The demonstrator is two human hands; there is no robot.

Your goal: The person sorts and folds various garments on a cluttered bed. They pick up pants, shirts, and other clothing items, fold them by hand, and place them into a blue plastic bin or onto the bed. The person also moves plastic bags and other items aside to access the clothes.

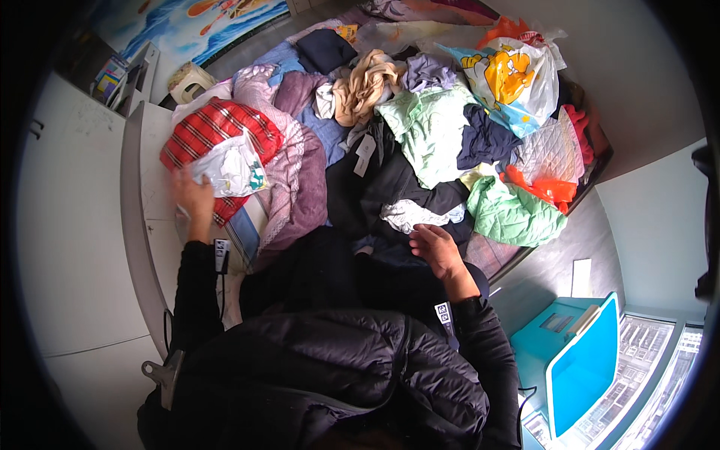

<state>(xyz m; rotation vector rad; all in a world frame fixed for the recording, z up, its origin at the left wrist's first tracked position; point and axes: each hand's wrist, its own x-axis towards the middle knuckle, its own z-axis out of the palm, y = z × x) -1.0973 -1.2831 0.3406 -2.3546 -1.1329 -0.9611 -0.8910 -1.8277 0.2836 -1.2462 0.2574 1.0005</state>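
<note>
My left hand [194,197], partly blurred, is at the left edge of a clear plastic bag with white contents [230,166], which lies on a folded red plaid cloth item [225,121]; whether the fingers grip the bag cannot be told. My right hand [436,247] is raised with curled fingers just below a crumpled white patterned cloth [408,215]. Black clothing with a white tag [364,154] lies between the hands. Beyond it are a pale green garment [433,135], a beige garment [365,84] and dark navy cloth [486,138].
A purple-pink blanket [306,169] spreads along the left of the pile. A printed plastic bag [506,79] sits at the back right, a light green quilted item [512,216] nearer. A turquoise storage bin [562,349] stands at the lower right, a plastic stool [191,84] at the upper left.
</note>
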